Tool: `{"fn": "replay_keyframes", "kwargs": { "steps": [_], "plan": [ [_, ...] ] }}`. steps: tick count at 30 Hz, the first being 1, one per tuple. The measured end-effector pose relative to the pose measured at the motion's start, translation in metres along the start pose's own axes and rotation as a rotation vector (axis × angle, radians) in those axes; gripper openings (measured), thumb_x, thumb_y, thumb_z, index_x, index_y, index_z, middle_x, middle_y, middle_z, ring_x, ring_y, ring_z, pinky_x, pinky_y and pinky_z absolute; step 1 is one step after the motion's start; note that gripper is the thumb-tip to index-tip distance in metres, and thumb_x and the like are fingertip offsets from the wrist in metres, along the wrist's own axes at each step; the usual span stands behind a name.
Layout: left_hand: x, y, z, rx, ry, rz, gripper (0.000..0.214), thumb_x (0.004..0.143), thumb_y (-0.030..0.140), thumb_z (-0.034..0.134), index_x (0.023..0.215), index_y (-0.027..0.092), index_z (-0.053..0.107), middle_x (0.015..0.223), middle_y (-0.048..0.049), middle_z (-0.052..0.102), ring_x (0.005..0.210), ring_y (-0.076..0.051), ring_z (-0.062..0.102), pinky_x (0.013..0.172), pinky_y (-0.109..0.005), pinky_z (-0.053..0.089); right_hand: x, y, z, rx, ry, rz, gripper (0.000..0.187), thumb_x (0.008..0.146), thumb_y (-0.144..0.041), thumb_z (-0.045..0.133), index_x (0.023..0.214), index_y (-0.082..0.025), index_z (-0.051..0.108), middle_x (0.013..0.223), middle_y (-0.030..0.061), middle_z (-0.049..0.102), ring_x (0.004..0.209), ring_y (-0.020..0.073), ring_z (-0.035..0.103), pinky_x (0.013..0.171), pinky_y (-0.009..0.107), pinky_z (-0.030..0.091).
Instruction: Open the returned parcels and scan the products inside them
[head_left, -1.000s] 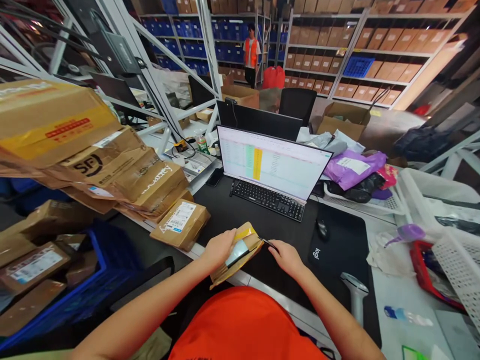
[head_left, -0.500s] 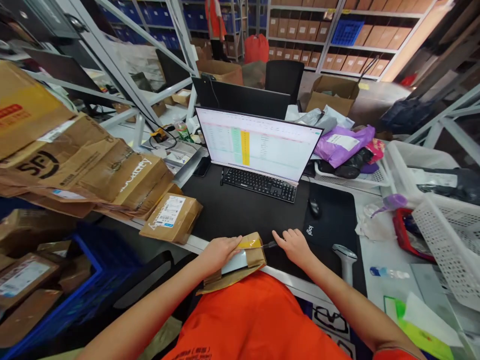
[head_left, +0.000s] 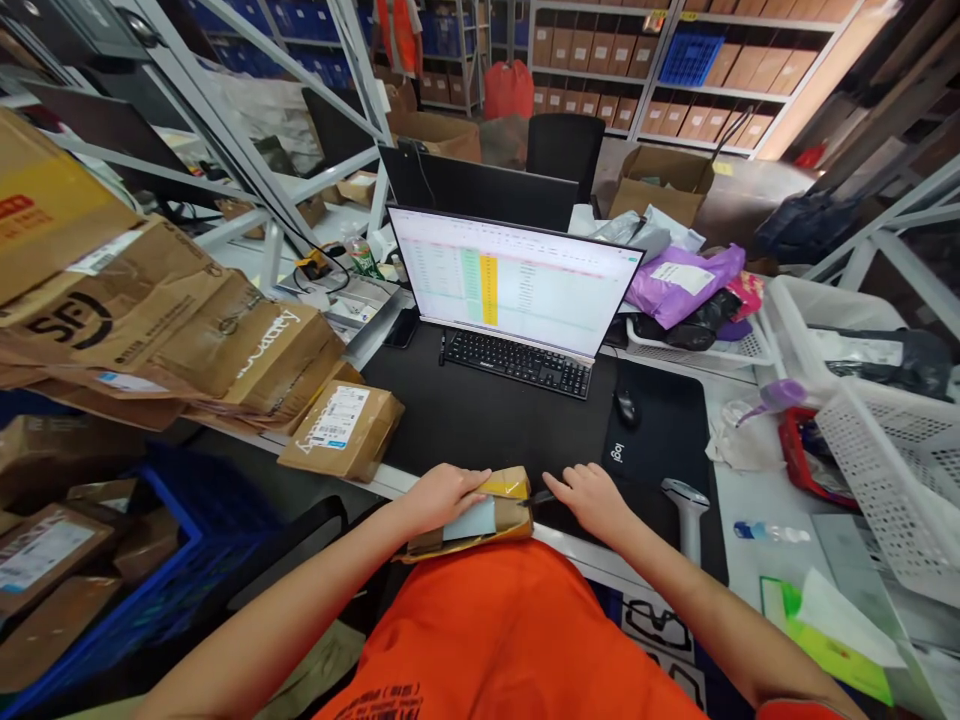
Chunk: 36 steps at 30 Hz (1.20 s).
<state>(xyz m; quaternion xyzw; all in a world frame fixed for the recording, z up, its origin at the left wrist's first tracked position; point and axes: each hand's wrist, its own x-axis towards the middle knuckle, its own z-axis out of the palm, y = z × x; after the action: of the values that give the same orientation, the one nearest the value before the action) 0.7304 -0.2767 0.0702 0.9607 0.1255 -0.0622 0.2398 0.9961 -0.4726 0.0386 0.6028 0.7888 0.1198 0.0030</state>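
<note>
A small cardboard box [head_left: 511, 512] with yellow tape and a pale label rests at the near edge of the desk, against the orange shirt. My left hand [head_left: 441, 498] grips its upper left side, with thumb and fingers pressed on the top. In my right hand [head_left: 589, 495] is a slim dark-handled box cutter [head_left: 541, 497], index finger stretched along it. The cutter's tip meets the right end of the box; the blade itself is hard to make out. To the left lies another taped cardboard box [head_left: 343, 430] with a white label.
Behind the black desk mat stand a monitor [head_left: 517, 280] and keyboard [head_left: 517, 362]. A mouse [head_left: 627, 406] and barcode scanner [head_left: 686, 515] lie right, near white baskets [head_left: 900, 480]. Stacked cartons [head_left: 150, 310] and a blue crate [head_left: 202, 540] are left.
The box cutter's tip has moved from the taped top down to the right end of the box. The box has tilted slightly, and the view has shifted a little.
</note>
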Motion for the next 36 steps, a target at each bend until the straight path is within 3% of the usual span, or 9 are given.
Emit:
{"fn": "replay_keyframes", "kwargs": {
  "steps": [6, 9, 13, 16, 19, 22, 27, 31, 36],
  "plan": [
    [0.002, 0.002, -0.009, -0.056, -0.061, -0.018, 0.050, 0.100, 0.041, 0.044, 0.142, 0.018, 0.057, 0.130, -0.0121, 0.070, 0.112, -0.027, 0.070, 0.095, -0.032, 0.050, 0.015, 0.018, -0.015, 0.053, -0.196, 0.236, 0.048, 0.093, -0.007, 0.045, 0.137, -0.021, 0.058, 0.093, 0.0106, 0.065, 0.086, 0.0229, 0.053, 0.075, 0.037, 0.030],
    [0.000, -0.001, -0.014, -0.191, -0.055, -0.031, 0.046, 0.100, 0.046, 0.043, 0.121, 0.018, 0.071, 0.112, -0.0095, 0.076, 0.097, -0.026, 0.072, 0.082, -0.029, 0.048, 0.013, 0.030, -0.015, 0.028, -0.198, 0.433, 0.046, 0.097, -0.012, 0.042, 0.141, -0.021, 0.055, 0.093, 0.0108, 0.064, 0.085, 0.0228, 0.054, 0.074, 0.036, 0.030],
    [-0.007, -0.013, -0.016, -0.579, -0.080, -0.188, 0.064, 0.096, 0.065, 0.038, 0.080, 0.013, 0.070, 0.074, -0.0032, 0.069, 0.068, -0.018, 0.060, 0.059, -0.024, 0.038, 0.006, 0.026, -0.014, 0.119, -0.143, 0.260, 0.042, 0.103, -0.022, 0.039, 0.141, -0.025, 0.056, 0.091, 0.0074, 0.064, 0.083, 0.0194, 0.053, 0.073, 0.034, 0.030],
    [-0.009, -0.032, -0.013, -0.823, -0.112, -0.267, 0.066, 0.089, 0.074, 0.046, 0.091, 0.013, 0.071, 0.084, -0.0040, 0.071, 0.075, -0.018, 0.060, 0.065, -0.024, 0.042, 0.002, 0.015, -0.005, 0.221, -0.145, 0.140, 0.040, 0.103, -0.023, 0.041, 0.140, -0.026, 0.056, 0.093, 0.0063, 0.065, 0.087, 0.0189, 0.055, 0.078, 0.032, 0.035],
    [0.001, -0.056, -0.007, -0.883, -0.178, -0.316, 0.071, 0.086, 0.076, 0.047, 0.104, 0.012, 0.071, 0.094, -0.0097, 0.074, 0.081, -0.022, 0.065, 0.071, -0.029, 0.050, 0.003, 0.015, 0.018, 0.318, -0.168, 0.479, 0.039, 0.103, -0.028, 0.040, 0.138, -0.024, 0.056, 0.106, 0.0070, 0.067, 0.098, 0.0180, 0.060, 0.084, 0.028, 0.042],
    [0.015, -0.073, -0.003, -0.788, -0.209, -0.321, 0.072, 0.083, 0.078, 0.048, 0.100, 0.012, 0.071, 0.087, -0.0104, 0.074, 0.075, -0.022, 0.066, 0.068, -0.032, 0.052, 0.005, 0.023, 0.045, 0.317, -0.185, 0.788, 0.037, 0.103, -0.024, 0.036, 0.131, -0.019, 0.060, 0.109, 0.0113, 0.069, 0.096, 0.0183, 0.066, 0.080, 0.027, 0.047],
    [0.026, -0.071, -0.004, -0.396, -0.090, -0.351, 0.057, 0.082, 0.070, 0.058, 0.073, 0.015, 0.069, 0.070, -0.0086, 0.068, 0.075, -0.028, 0.067, 0.071, -0.036, 0.051, 0.020, 0.021, 0.058, 0.205, -0.113, 0.858, 0.036, 0.091, -0.013, 0.048, 0.123, -0.007, 0.063, 0.114, 0.0235, 0.067, 0.108, 0.0313, 0.067, 0.087, 0.041, 0.051],
    [0.028, -0.046, -0.004, -0.070, 0.089, -0.455, 0.036, 0.085, 0.048, 0.067, 0.089, 0.012, 0.072, 0.090, -0.0195, 0.072, 0.099, -0.039, 0.068, 0.090, -0.049, 0.051, 0.063, -0.003, 0.021, 0.522, 0.045, 0.721, 0.032, 0.095, -0.026, 0.049, 0.121, -0.017, 0.066, 0.120, 0.0154, 0.069, 0.106, 0.0239, 0.069, 0.088, 0.035, 0.054],
    [0.009, -0.005, 0.005, 0.191, 0.321, -0.499, 0.048, 0.090, 0.023, 0.060, 0.137, 0.013, 0.056, 0.149, -0.0237, 0.048, 0.142, -0.037, 0.043, 0.118, -0.057, 0.030, 0.126, -0.046, -0.045, 0.490, -0.459, 0.571, 0.032, 0.080, -0.042, 0.073, 0.096, -0.014, 0.074, 0.098, 0.0178, 0.076, 0.093, 0.0328, 0.074, 0.081, 0.042, 0.056]
  ]
}}
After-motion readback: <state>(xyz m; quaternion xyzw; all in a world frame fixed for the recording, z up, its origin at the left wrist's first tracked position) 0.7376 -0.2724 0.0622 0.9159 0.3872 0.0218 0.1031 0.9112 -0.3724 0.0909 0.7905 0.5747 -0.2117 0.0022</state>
